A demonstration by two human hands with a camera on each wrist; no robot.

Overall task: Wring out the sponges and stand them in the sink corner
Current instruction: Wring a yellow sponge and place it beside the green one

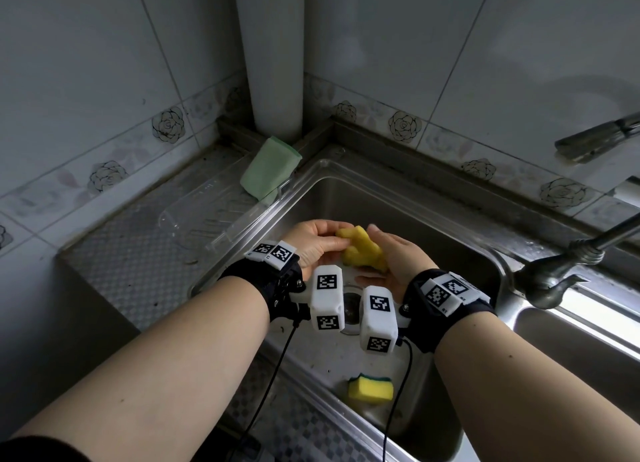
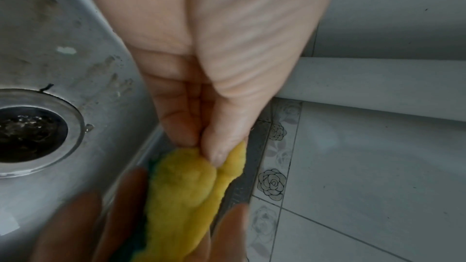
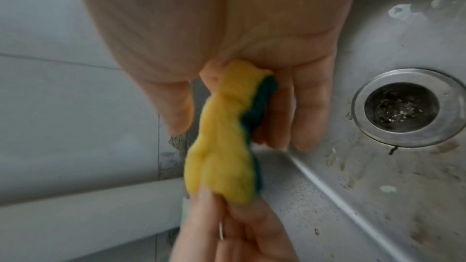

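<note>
Over the steel sink (image 1: 408,198) both hands hold one yellow sponge with a dark green scouring side (image 1: 362,250), twisted into a narrow waist. My left hand (image 1: 332,234) pinches its far end between thumb and fingertips, which shows close up in the left wrist view (image 2: 214,146). My right hand (image 1: 391,253) has the near end tucked between thumb and nearly straight fingers (image 3: 297,107). A second yellow and green sponge (image 1: 370,389) lies flat on the sink floor near the front wall. A pale green sponge pad (image 1: 270,170) leans in the back corner against a white pipe (image 1: 273,80).
A clear plastic tray (image 1: 201,222) sits on the drainboard left of the sink. The drain strainer (image 3: 401,107) is below my wrists. A metal tap (image 1: 554,274) reaches in from the right, with a second basin (image 1: 571,340) beyond it. Tiled walls close the back.
</note>
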